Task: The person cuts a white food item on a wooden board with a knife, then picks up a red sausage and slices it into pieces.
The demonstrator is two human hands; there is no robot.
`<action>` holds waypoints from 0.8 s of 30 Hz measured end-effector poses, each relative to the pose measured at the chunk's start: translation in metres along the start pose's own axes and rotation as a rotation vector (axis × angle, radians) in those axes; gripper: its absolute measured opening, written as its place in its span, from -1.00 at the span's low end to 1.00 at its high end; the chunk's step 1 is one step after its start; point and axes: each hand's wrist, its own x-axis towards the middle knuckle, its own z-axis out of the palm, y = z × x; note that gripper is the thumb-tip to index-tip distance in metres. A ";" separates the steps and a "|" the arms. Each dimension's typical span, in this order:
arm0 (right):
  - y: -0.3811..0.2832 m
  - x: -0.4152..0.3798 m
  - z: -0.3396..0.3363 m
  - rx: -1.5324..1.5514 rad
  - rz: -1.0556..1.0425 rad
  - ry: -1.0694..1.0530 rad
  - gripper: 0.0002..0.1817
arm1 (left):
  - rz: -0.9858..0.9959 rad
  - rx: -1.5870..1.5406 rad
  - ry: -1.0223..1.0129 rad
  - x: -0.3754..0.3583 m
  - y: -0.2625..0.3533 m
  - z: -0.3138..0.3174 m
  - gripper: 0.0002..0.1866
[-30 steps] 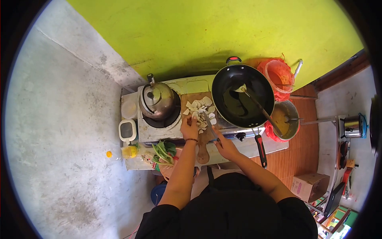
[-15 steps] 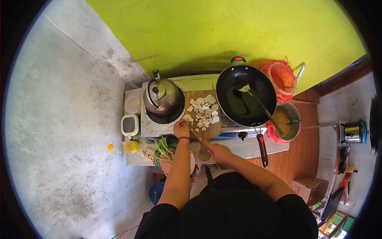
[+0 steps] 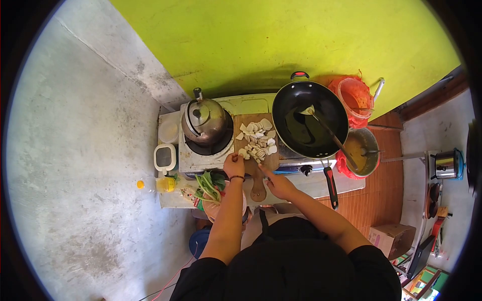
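Pale, thin slices of food [image 3: 258,135] lie heaped on a wooden chopping board [image 3: 258,190], whose handle points toward me. My left hand [image 3: 234,166] is at the board's left edge, fingers pinched together by a few pale pieces; what lies between the fingertips is too small to make out. At the near edge of the heap, my right hand [image 3: 280,185] is closed around a knife, index finger stretched forward. The blade is barely visible now. To the right of the board sits a black wok [image 3: 296,138] with a wooden-handled spatula [image 3: 329,130] in it.
A metal kettle [image 3: 206,123] stands on the left burner of the stove [image 3: 196,163]. Leafy greens [image 3: 208,185] lie near my left forearm. Farther right are a pot of yellowish liquid [image 3: 369,163] and a red-wrapped tub [image 3: 357,95]. The wok's handle [image 3: 330,188] juts toward me.
My left hand has shifted slightly right. My right hand has moved up and a little forward, toward the slices, uncovering more of the board's handle. The knife blade shows less.
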 end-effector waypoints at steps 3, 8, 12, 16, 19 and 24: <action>-0.001 -0.007 0.001 -0.006 -0.040 0.065 -0.24 | 0.039 0.036 -0.017 -0.009 0.010 -0.003 -0.76; -0.004 -0.014 0.007 -0.144 -0.059 0.121 -0.23 | 0.049 -0.021 0.013 -0.014 0.011 -0.005 -0.74; -0.010 -0.019 0.012 -0.123 -0.050 -0.019 -0.26 | 0.021 -0.045 0.203 -0.010 0.000 -0.006 -0.81; -0.009 -0.017 0.013 -0.151 0.004 -0.063 -0.26 | -0.020 -0.039 0.142 -0.007 -0.018 -0.007 -0.81; -0.014 -0.014 0.002 -0.168 0.038 -0.053 -0.25 | -0.035 -0.035 0.083 -0.017 -0.004 -0.012 -0.82; -0.014 -0.012 0.003 -0.159 0.039 -0.040 -0.24 | 0.028 -0.011 0.016 -0.032 0.015 -0.016 -0.80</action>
